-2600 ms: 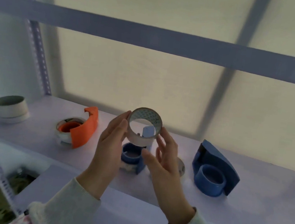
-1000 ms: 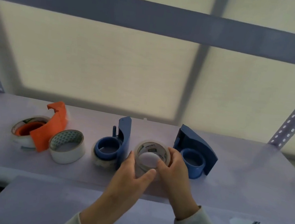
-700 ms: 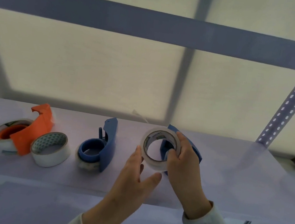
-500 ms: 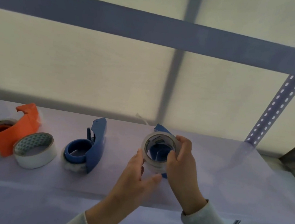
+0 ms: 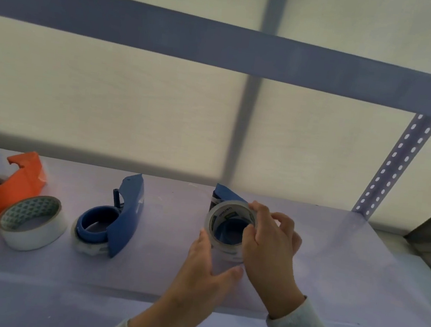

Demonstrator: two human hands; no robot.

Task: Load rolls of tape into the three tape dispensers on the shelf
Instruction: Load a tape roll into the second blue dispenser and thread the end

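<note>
Head view: both hands hold a clear tape roll (image 5: 228, 230) upright, right hand (image 5: 270, 249) pinching its rim, left hand (image 5: 203, 267) cupping below, directly over the rightmost blue dispenser (image 5: 223, 192), hub visible through the core.

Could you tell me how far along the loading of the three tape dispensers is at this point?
Two look done: the orange dispenser and the middle blue dispenser each have a roll seated around the hub. In hand: both hands, left hand and right hand, hold a clear tape roll over the third blue dispenser, not yet visibly seated. Left: pressing it on. A spare white roll lies loose on the shelf.
</note>
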